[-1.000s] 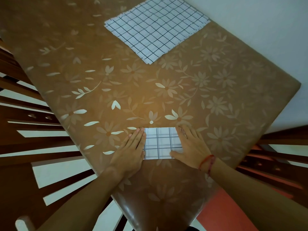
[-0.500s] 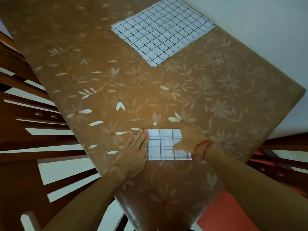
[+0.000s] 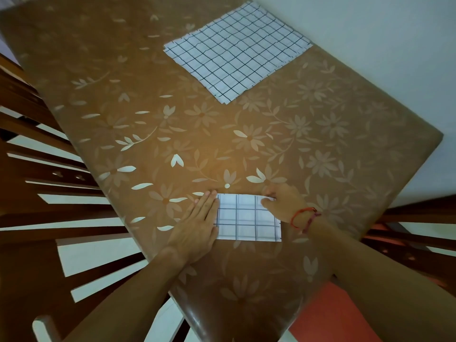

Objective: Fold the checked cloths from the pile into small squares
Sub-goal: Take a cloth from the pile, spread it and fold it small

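We look down on a table (image 3: pixel 246 134) that fills most of the frame, under a glossy brown cover printed with pale flowers and leaves. A pale wall (image 3: pixel 382 33) runs along the upper right. Dark wooden chair slats (image 3: pixel 37 206) stand at the left over a white floor, and an orange-red surface (image 3: pixel 333 314) shows at lower right. The pile of checked cloths (image 3: pixel 237 50) — white with thin dark lines — lies flat at upper centre, by the wall-side edge. The folded cloth (image 3: pixel 246 218) lies at lower centre. Our left hand (image 3: pixel 197 223) rests flat on its left edge, fingers straight and together. Our right hand (image 3: pixel 283 203) pinches its upper right corner, thumb on top — a red thread bracelet (image 3: pixel 304 217) circles that wrist.
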The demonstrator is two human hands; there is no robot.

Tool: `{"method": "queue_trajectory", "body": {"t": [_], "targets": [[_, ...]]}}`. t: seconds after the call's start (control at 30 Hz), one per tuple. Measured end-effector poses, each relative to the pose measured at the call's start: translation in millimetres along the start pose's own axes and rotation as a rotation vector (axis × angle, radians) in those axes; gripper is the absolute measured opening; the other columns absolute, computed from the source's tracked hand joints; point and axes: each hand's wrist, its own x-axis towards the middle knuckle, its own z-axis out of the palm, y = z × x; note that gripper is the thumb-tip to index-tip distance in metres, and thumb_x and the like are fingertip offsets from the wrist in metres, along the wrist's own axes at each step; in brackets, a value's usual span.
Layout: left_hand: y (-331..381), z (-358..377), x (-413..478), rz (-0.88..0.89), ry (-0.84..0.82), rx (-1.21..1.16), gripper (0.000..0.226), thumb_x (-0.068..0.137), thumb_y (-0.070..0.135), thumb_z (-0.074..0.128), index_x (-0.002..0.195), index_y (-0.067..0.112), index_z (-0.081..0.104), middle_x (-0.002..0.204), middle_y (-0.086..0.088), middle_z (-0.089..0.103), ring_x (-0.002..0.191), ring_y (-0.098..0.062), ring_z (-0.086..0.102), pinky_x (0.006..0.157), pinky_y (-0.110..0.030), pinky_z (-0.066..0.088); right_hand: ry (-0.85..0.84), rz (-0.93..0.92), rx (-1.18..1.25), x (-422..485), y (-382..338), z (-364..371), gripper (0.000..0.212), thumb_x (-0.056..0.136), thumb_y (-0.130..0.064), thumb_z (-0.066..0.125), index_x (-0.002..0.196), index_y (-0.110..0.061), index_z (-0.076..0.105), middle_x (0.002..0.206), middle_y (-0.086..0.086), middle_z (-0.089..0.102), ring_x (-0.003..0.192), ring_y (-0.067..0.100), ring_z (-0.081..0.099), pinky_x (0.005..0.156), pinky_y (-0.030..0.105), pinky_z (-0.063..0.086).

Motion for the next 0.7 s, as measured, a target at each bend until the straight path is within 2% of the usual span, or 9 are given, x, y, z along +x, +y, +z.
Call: {"method": "queue_trajectory", "body": {"t": [0.1, 0.17, 0.23, 0.27, 0.33, 0.4, 0.47, 0.6, 0.7], "targets": [[2, -6, -2, -0.002, 0.023, -0.047, 0.061, 0.096, 0.032, 0.032, 0.150, 0.002, 0.029, 0.159, -0.012, 0.022, 0.148, -0.023, 0.015, 0.117, -0.043, 0.016, 0.024, 0.070, 0.109, -9, 7, -2, 0.011, 0.080, -0.012, 0.063, 0.069, -0.012, 0.065, 0.060, -0.001, 0.059, 0.059, 0.015, 0.055, 0.054, 0.018, 0.040], [3, -7, -5, 0.001, 0.021, -0.100, 0.062, 0.098, 0.032, 0.032, 0.152, 0.005, 0.022, 0.161, -0.009, 0.015, 0.150, -0.019, 0.006, 0.121, -0.038, 0.009, 0.056, 0.151, 0.224, -15, 11, -1, 0.015, 0.080, -0.015, 0.066, 0.066, -0.019, 0.065, 0.062, -0.002, 0.063, 0.063, 0.016, 0.061, 0.058, 0.022, 0.046], [6, -9, -8, 0.013, 0.018, -0.127, 0.065, 0.096, 0.033, 0.038, 0.153, 0.007, 0.020, 0.162, -0.008, 0.012, 0.150, -0.017, 0.001, 0.121, -0.034, 0.002, 0.085, 0.280, 0.407, -23, 13, 2, 0.009, 0.079, -0.015, 0.068, 0.071, -0.019, 0.068, 0.072, 0.002, 0.070, 0.071, 0.019, 0.066, 0.066, 0.033, 0.056], [9, -10, -9, 0.025, 0.018, -0.129, 0.067, 0.095, 0.033, 0.042, 0.153, 0.007, 0.020, 0.162, -0.007, 0.011, 0.150, -0.017, 0.000, 0.120, -0.034, 0.000, 0.086, 0.355, 0.539, -27, 12, 3, 0.006, 0.081, -0.012, 0.068, 0.075, -0.015, 0.067, 0.078, 0.006, 0.071, 0.074, 0.020, 0.067, 0.065, 0.037, 0.058], [16, -11, -13, 0.045, 0.020, -0.146, 0.069, 0.094, 0.033, 0.048, 0.153, 0.008, 0.022, 0.162, -0.007, 0.012, 0.150, -0.016, 0.001, 0.120, -0.034, 0.000, 0.063, 0.506, 0.804, -39, 6, 7, 0.008, 0.084, -0.003, 0.064, 0.081, -0.010, 0.062, 0.085, 0.012, 0.067, 0.074, 0.020, 0.065, 0.054, 0.035, 0.057], [24, -10, -17, 0.053, 0.034, -0.169, 0.070, 0.092, 0.033, 0.050, 0.152, 0.009, 0.025, 0.161, -0.007, 0.017, 0.150, -0.017, 0.007, 0.121, -0.035, 0.006, 0.045, 0.587, 0.949, -52, 0, 11, 0.007, 0.086, -0.001, 0.063, 0.084, -0.007, 0.060, 0.087, 0.012, 0.065, 0.075, 0.021, 0.063, 0.051, 0.032, 0.055], [32, -9, -23, 0.048, 0.057, -0.176, 0.068, 0.090, 0.034, 0.054, 0.150, 0.010, 0.033, 0.158, -0.007, 0.027, 0.148, -0.020, 0.017, 0.121, -0.037, 0.015, 0.015, 0.626, 1.051, -65, -6, 16, 0.005, 0.087, -0.001, 0.064, 0.089, -0.003, 0.060, 0.088, 0.011, 0.064, 0.077, 0.021, 0.063, 0.058, 0.034, 0.056], [44, -4, -33, 0.060, 0.163, -0.191, 0.060, 0.082, 0.026, 0.071, 0.136, 0.008, 0.053, 0.139, -0.010, 0.054, 0.132, -0.022, 0.042, 0.113, -0.040, 0.026, -0.108, 0.653, 1.125, -83, -8, 29, 0.005, 0.088, -0.002, 0.061, 0.093, -0.003, 0.059, 0.093, 0.015, 0.068, 0.073, 0.026, 0.070, 0.059, 0.033, 0.056], [48, 2, -42, 0.064, 0.250, -0.192, 0.047, 0.083, 0.025, 0.057, 0.126, 0.007, 0.061, 0.124, -0.009, 0.062, 0.122, -0.020, 0.044, 0.108, -0.039, 0.033, -0.154, 0.652, 1.090, -93, -5, 38, 0.008, 0.088, -0.002, 0.060, 0.096, -0.003, 0.059, 0.090, 0.015, 0.071, 0.069, 0.027, 0.072, 0.056, 0.030, 0.056]]}}
